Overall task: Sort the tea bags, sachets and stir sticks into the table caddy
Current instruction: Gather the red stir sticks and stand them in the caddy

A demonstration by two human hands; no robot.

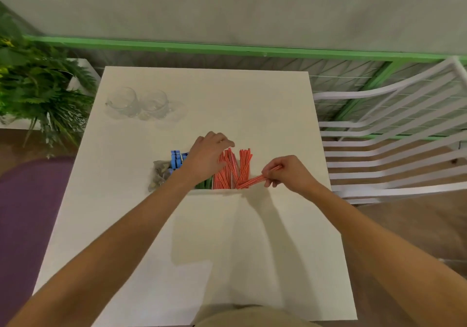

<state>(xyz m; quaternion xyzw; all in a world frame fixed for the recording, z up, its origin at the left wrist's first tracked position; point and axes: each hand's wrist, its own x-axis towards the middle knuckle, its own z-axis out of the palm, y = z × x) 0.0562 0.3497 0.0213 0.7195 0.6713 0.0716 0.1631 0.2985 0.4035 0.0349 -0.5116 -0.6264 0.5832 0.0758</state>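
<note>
A white table caddy [214,192] sits mid-table, its near wall facing me. Bunches of red-and-white striped stir sticks [233,168] stand in its right part. Green sachets [203,184] show at its near left, blue sachets [177,158] stand at its far left. A clear bag of tea bags [158,175] lies on the table just left of the caddy. My left hand [208,156] rests over the caddy's middle, fingers curled against the sticks. My right hand [288,172], right of the caddy, pinches a few striped sticks [252,182] that point down-left toward the caddy.
Two clear glass mugs [137,102] stand at the table's far left. A white slatted chair [394,137] is close to the table's right edge. A green plant [38,83] is off the far left corner. A purple seat [27,213] lies left.
</note>
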